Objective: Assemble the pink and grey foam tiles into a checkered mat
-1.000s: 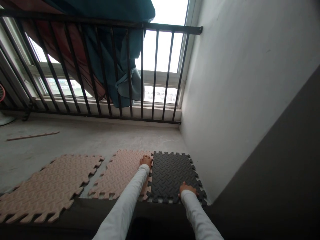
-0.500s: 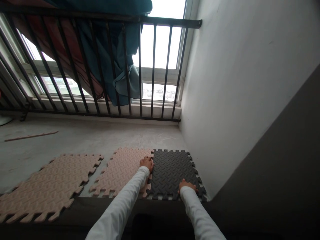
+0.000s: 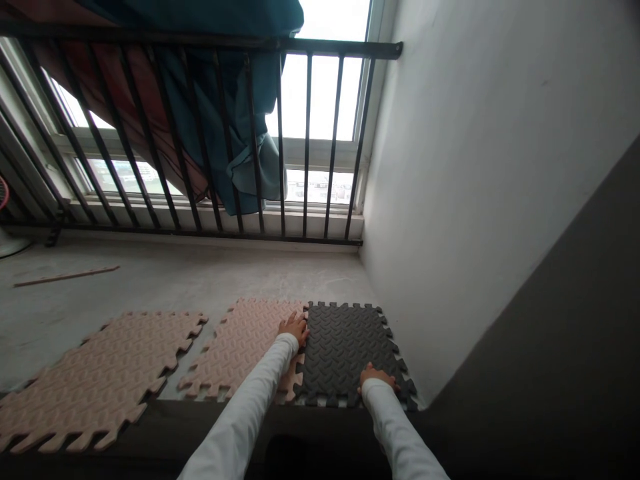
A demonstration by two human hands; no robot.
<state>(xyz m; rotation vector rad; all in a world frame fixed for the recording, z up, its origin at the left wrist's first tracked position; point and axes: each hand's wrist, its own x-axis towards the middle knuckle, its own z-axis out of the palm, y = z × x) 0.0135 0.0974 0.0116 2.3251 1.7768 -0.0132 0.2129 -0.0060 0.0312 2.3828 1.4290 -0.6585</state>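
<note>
A pink foam mat tile (image 3: pixel 245 343) with a raised tread pattern lies flat, its right edge meeting a black foam mat tile (image 3: pixel 343 347). My left hand (image 3: pixel 295 328) rests on the pink tile near this seam, fingers spread and pointing forward. On the lower right of the black tile lies my right hand (image 3: pixel 379 377), its palm down and its fingers partly hidden by the back of the hand. Part of the seam is covered by my left hand and forearm.
More pink foam tile (image 3: pixel 115 370) lies to the left, across a narrow gap. A thin pink strip (image 3: pixel 67 276) is on the grey ledge (image 3: pixel 200 267). Black railings (image 3: pixel 280 45) stand behind, with cloth (image 3: pixel 200 120) hanging there. A white wall (image 3: pixel 450 187) rises at right.
The fingers of my left hand have spread out more on the pink tile. My right hand stays in place on the black tile. The view has shifted slightly.
</note>
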